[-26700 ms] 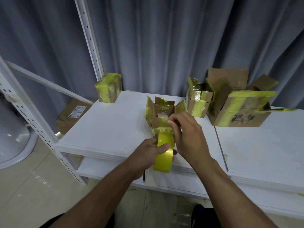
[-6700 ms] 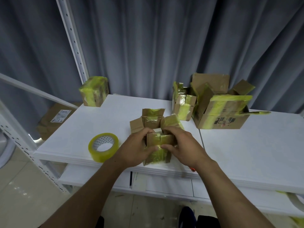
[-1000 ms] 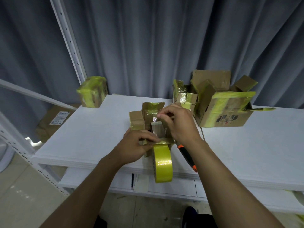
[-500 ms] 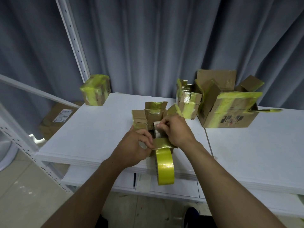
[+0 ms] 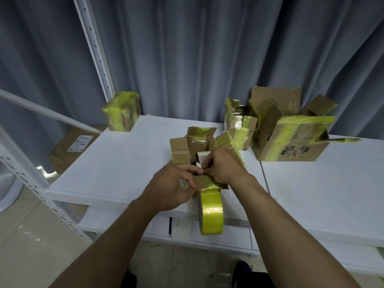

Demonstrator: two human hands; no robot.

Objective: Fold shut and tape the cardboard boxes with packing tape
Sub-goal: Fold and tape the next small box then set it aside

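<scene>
While left hand (image 5: 172,188), right hand (image 5: 222,165) pinch box (image 5: 199,140), label (image 5: 80,143) illegible.

Both my forearms reach in from below and meet at the near side of the small box (image 5: 195,142). Left hand (image 5: 172,188): fingers curled, thumb and fingers pinching the box's near flap. Right hand (image 5: 224,166): just beside it, knuckles up, fingertips curled onto the same flap.

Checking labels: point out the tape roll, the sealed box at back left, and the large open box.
tape roll (image 5: 213,213): head view, yellow outer band.
sealed box (image 5: 118,117): head view, taped front face.
large open box (image 5: 295,151): head view, printed front wall.
</scene>
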